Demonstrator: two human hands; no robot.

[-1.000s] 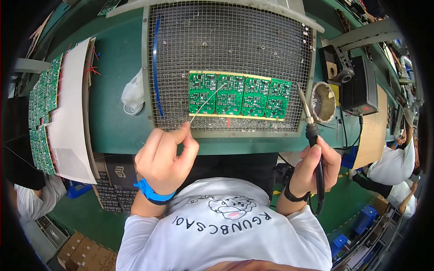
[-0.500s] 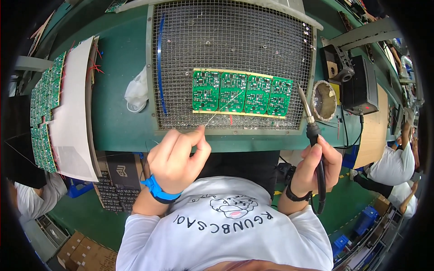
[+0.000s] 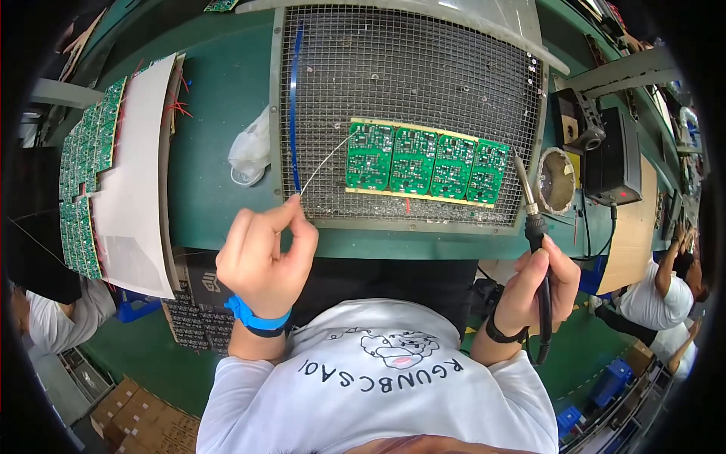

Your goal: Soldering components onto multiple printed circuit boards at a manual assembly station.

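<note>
A thin silvery solder wire point(image 3: 324, 160) is pinched in the fingertips of my left hand point(image 3: 266, 253), and its far end reaches the upper left corner of the green circuit board panel point(image 3: 412, 161). That panel has several joined boards with pale edge strips and lies on the wire mesh point(image 3: 408, 76). My right hand point(image 3: 546, 286) is closed round the black handle of a soldering iron point(image 3: 531, 204). The iron's metal tip points up, just right of the panel and apart from it.
Right of the mesh stand a round crusty bowl point(image 3: 556, 180), an iron holder point(image 3: 576, 125) and a black box with a red light point(image 3: 611, 163). A crumpled white bag point(image 3: 249, 155) lies left. More circuit boards point(image 3: 94, 151) rest on white card point(image 3: 147, 189). Other people work at both sides.
My left hand has moved left, drawing the wire from across the panel's middle to its upper left corner. The whole view has shifted slightly; the iron stays right of the panel.
</note>
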